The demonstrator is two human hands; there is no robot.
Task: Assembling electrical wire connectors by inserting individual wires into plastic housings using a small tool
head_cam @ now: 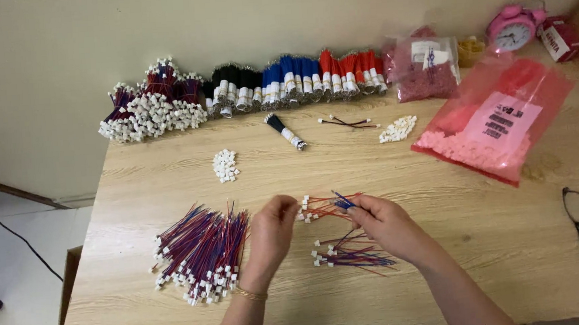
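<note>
Pinching a few red and blue wire leads [324,206] between right hand [381,222] and left hand [271,230] above the wooden table [439,207], long axis left-right, white connectors toward the left fingertips, loose leads [348,252] just below.
</note>
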